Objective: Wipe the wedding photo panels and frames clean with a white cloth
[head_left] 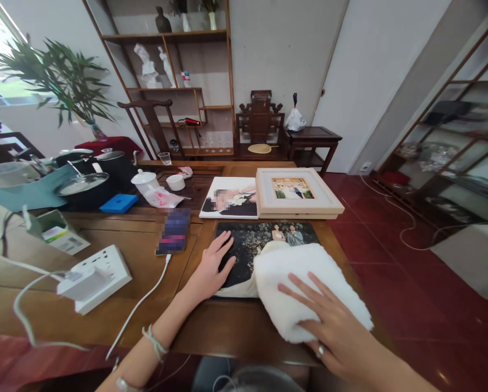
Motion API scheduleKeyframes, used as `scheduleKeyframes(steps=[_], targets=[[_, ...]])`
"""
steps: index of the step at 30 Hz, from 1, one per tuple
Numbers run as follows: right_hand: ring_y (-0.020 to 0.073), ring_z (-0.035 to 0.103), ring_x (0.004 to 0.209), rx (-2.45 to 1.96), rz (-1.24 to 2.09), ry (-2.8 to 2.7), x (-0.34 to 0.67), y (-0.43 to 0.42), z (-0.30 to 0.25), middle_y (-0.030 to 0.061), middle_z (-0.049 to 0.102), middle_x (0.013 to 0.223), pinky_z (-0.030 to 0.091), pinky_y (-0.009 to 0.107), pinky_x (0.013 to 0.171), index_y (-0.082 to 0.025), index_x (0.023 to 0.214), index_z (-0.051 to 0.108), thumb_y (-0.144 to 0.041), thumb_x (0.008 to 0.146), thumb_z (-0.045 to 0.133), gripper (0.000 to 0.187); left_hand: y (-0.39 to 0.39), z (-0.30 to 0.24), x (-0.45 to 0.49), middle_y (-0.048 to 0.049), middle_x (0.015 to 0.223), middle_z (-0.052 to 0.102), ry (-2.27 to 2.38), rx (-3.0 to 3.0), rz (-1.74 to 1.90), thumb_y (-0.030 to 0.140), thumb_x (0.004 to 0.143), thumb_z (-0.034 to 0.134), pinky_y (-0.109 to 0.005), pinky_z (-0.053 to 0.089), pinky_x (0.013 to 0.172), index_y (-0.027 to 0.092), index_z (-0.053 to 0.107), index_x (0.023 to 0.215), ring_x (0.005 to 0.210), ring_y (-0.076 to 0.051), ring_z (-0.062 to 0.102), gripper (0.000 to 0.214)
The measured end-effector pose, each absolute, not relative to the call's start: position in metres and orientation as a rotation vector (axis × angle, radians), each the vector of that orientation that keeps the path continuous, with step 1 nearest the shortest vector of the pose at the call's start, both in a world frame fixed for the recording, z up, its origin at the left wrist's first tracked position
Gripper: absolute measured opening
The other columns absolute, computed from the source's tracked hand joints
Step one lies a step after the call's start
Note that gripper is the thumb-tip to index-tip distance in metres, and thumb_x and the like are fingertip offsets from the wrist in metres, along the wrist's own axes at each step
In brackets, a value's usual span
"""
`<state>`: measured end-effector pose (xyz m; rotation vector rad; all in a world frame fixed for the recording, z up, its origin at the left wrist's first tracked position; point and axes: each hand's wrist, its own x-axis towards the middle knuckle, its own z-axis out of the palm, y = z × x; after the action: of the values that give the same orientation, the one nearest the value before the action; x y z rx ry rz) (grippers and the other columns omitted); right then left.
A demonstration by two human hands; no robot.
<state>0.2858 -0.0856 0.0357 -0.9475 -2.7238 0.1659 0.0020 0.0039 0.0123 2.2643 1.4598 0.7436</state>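
A large dark photo print (252, 245) lies flat on the wooden table (154, 261) in front of me. My left hand (211, 267) rests flat on its left edge, fingers spread. A folded white towel (305, 288) lies across the print's right lower part. My right hand (329, 326) presses flat on the towel's near end with fingers stretched out; a ring shows on one finger.
Behind the print lie a second photo print (230, 198) and a cream framed picture (297, 191). A phone (174, 231) on a white cable, a power strip (99, 277), a small box, pots and cups fill the table's left. Chairs and shelves stand behind.
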Motion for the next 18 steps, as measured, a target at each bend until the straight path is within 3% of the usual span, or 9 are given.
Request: scheduleKeyframes(steps=[5,9,14,18], targets=[[0.0265,0.034,0.133,-1.109,0.112,-2.644,0.300,-0.036,0.037,0.0094,0.050,0.136,0.026,0.056,0.108,-0.022,0.103,0.065,-0.010,0.077,0.047,0.033,0.003,0.015,0.002,-0.0133,0.147,0.036,1.447,2.288,0.718,0.028,0.091,0.042,-0.052,0.027,0.108,0.020,0.043,0.135,0.138,-0.025,0.028,0.044],[0.0258,0.039,0.130,-1.183,0.029,-2.571,0.303,0.016,0.034,0.0082,0.061,0.123,0.030,0.054,0.107,-0.022,0.111,0.063,-0.014,0.085,0.044,0.033,0.004,0.014,0.001,-0.0133,0.147,0.036,1.439,2.295,0.733,0.029,0.091,0.042,-0.052,0.027,0.108,0.020,0.043,0.135,0.138,-0.026,0.028,0.044],[0.0283,0.038,0.130,-1.199,-0.003,-2.538,0.294,0.021,0.030,0.0113,0.060,0.124,0.028,0.057,0.106,-0.019,0.112,0.062,-0.011,0.084,0.042,0.035,0.004,0.013,0.000,-0.0130,0.147,0.036,1.458,2.282,0.731,0.029,0.091,0.042,-0.053,0.028,0.108,0.021,0.043,0.134,0.138,-0.026,0.029,0.044],[0.0287,0.031,0.134,-1.117,0.053,-2.590,0.288,-0.029,0.032,0.0115,0.049,0.137,0.024,0.060,0.107,-0.019,0.103,0.064,-0.009,0.079,0.044,0.033,0.004,0.013,0.001,-0.0134,0.147,0.036,1.465,2.270,0.724,0.029,0.091,0.041,-0.051,0.027,0.109,0.019,0.043,0.134,0.138,-0.025,0.028,0.044]])
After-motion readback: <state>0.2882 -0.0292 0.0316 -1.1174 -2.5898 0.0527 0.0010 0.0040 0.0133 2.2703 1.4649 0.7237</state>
